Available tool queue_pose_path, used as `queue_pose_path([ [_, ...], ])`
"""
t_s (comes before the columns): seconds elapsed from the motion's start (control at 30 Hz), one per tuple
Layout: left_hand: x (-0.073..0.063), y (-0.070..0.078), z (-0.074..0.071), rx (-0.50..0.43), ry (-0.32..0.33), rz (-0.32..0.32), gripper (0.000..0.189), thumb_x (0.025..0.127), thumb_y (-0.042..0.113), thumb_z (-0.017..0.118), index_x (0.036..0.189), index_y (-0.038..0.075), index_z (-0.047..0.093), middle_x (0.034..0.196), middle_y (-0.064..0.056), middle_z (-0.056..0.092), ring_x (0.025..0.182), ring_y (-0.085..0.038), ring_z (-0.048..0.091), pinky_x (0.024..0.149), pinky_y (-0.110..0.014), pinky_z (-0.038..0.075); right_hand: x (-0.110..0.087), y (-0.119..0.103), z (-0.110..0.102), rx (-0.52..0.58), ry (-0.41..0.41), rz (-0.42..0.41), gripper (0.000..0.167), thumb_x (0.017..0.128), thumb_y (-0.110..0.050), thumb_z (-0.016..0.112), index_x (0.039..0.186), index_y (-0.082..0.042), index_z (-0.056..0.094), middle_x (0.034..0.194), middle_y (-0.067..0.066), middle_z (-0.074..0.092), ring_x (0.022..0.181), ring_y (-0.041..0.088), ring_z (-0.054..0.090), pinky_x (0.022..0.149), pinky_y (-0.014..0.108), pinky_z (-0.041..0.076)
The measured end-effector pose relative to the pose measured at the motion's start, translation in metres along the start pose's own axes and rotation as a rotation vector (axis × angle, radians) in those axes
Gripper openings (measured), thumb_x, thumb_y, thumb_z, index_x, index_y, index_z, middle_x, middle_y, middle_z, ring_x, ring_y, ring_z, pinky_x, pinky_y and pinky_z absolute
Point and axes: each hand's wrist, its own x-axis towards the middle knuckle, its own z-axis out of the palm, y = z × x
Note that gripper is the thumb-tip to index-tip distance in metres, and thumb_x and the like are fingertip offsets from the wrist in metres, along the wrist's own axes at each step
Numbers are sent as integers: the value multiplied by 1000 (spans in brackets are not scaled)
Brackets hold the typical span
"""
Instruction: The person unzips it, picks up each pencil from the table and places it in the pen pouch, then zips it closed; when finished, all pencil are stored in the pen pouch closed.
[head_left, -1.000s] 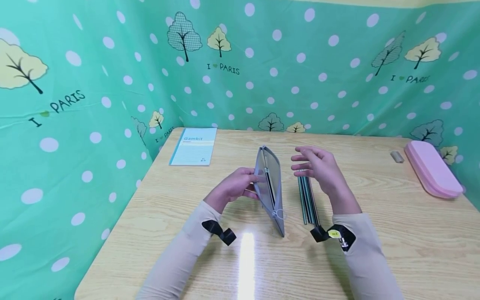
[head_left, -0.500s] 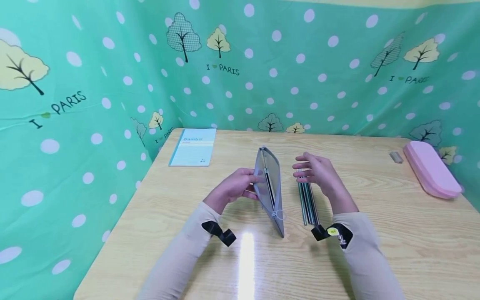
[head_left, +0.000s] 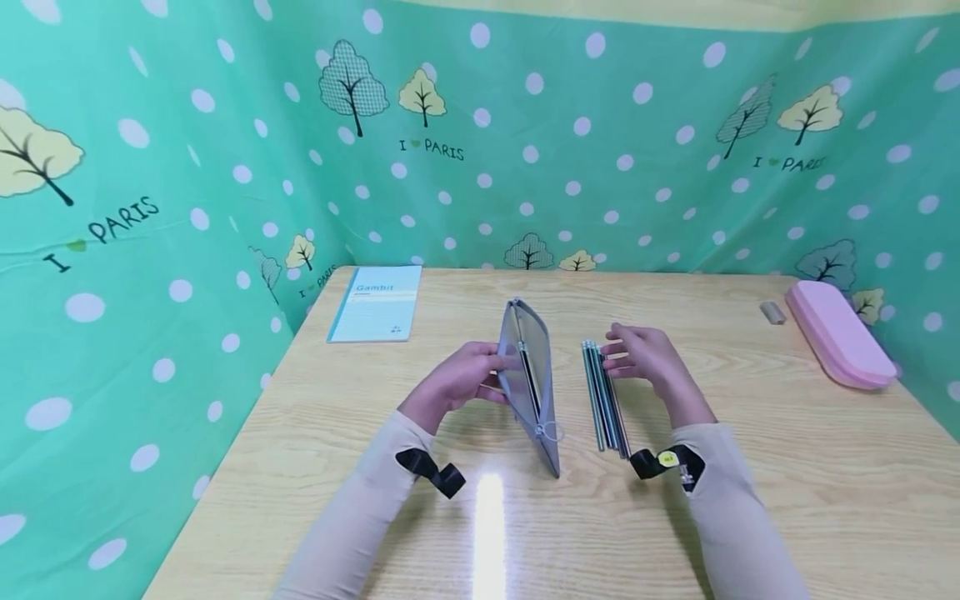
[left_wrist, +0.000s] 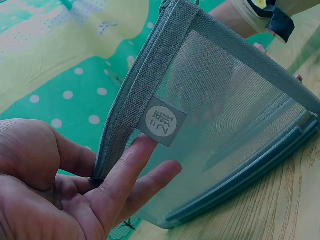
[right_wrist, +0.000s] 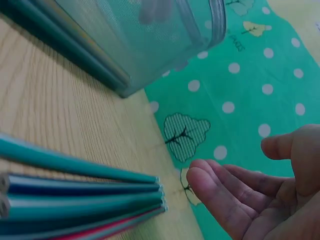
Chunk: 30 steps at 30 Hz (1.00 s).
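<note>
Evidently, left fingers (left_wrist: 129, 162) clamp mesh pouch (head_left: 541, 367) upright, frame centre, probably so it gapes; right fingers (right_wrist: 212, 192), empty, apart, hover beside pencils (head_left: 600, 400) bunched right of centre.

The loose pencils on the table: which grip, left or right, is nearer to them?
Right: the right grip hovers beside the far ends of the loose pencils; the left grip is farther, to their left, holding the grey pouch.

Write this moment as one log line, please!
left hand: grips unzipped grey mesh pouch | inside: dark pencil showing | right hand: empty, near slim teal and dark pencils | pencils: on pale wooden table
</note>
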Motion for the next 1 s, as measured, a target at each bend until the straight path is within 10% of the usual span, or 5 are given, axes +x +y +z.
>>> queue_pose_path([
  [0.57,1,-3,-1,-13,-8,1,35,106,9,51,130,-16,55,120,-34,66,85,-22,71,80,-38,66,12,23,-13,-108,-125,90,54,106,-14,58,142,22,39,118,33,66,79,14,71,76,34,67],
  [1.0,-1,-2,-2,-25,-5,2,35,105,6,50,132,-15,55,115,-29,69,84,-20,71,79,-37,66,19,31,-2,-305,-16,61,42,93,2,71,129,17,56,103,28,72,75,18,72,69,33,67],
])
